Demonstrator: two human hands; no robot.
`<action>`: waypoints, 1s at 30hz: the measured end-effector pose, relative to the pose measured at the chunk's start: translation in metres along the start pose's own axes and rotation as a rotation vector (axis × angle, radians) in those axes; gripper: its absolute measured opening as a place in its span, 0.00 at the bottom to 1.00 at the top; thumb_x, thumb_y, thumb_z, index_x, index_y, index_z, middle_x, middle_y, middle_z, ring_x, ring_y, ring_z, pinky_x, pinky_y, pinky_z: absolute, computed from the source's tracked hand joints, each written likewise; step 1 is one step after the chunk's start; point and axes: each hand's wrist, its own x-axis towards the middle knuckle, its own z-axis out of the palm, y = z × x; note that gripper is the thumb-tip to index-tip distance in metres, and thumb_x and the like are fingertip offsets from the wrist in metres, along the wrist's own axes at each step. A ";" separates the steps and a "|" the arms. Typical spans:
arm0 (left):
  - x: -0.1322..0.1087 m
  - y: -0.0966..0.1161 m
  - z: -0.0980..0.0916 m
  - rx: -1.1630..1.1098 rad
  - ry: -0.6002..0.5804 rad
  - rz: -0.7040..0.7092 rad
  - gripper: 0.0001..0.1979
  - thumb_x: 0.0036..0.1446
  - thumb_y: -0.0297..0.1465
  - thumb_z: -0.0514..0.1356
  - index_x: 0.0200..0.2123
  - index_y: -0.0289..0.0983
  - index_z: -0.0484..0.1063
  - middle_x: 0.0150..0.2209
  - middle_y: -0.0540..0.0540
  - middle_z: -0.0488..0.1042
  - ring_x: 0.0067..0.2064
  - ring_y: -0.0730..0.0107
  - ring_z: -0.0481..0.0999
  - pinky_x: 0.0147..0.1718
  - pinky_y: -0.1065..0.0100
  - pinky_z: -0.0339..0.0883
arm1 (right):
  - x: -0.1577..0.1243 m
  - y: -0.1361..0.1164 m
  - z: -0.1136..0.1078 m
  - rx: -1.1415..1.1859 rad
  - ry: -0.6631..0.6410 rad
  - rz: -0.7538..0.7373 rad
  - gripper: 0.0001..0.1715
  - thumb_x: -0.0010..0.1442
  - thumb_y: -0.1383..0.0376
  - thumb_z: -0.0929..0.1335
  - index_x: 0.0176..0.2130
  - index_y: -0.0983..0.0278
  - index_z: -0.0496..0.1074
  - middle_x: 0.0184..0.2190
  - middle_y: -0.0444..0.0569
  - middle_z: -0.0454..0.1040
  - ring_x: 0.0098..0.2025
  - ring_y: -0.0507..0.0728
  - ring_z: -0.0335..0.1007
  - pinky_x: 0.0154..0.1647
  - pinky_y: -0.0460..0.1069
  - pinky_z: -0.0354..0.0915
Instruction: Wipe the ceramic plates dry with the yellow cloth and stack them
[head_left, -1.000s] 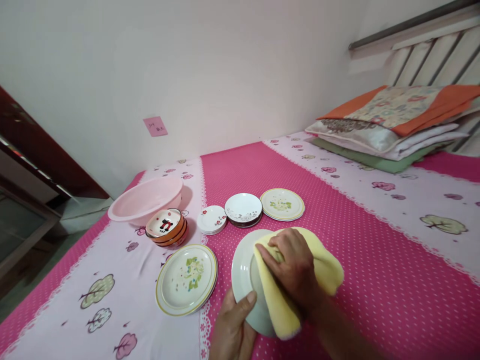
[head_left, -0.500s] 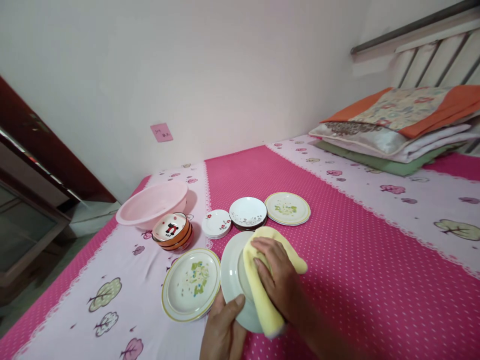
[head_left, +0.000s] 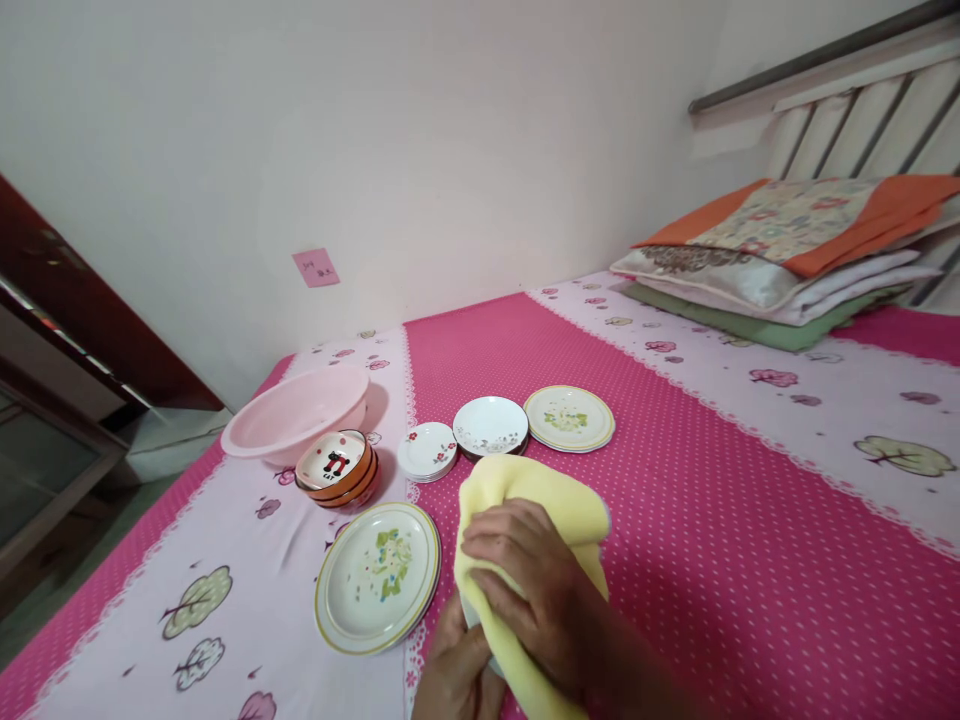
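My left hand (head_left: 459, 660) grips the lower left edge of a pale plate (head_left: 470, 612), of which only a sliver shows. A yellow cloth (head_left: 559, 500) covers nearly all of the plate. Pressed on the cloth from above is my right hand (head_left: 525, 580), its fingers curled over the fabric and against the plate. Just left of my hands lies a stack of plates (head_left: 375, 575) with yellow rims and a green leaf pattern.
Beyond my hands stand small flowered plates (head_left: 427, 448), dark-edged white dishes (head_left: 491, 425) and another yellow-rimmed plate stack (head_left: 570, 418). Orange cat bowls (head_left: 337, 468) sit before a pink basin (head_left: 296, 412). Folded bedding (head_left: 780, 250) is piled at the right.
The plate has tipped and the cloth now wraps over most of it, where its underside showed before. My right hand has shifted left and slightly down with the cloth.
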 end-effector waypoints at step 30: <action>0.016 0.024 -0.021 -0.039 0.179 0.185 0.23 0.67 0.41 0.54 0.61 0.41 0.73 0.53 0.35 0.79 0.61 0.43 0.73 0.55 0.54 0.73 | -0.010 -0.004 0.028 -0.161 -0.107 -0.140 0.30 0.66 0.78 0.59 0.66 0.71 0.61 0.62 0.56 0.71 0.68 0.58 0.61 0.71 0.56 0.62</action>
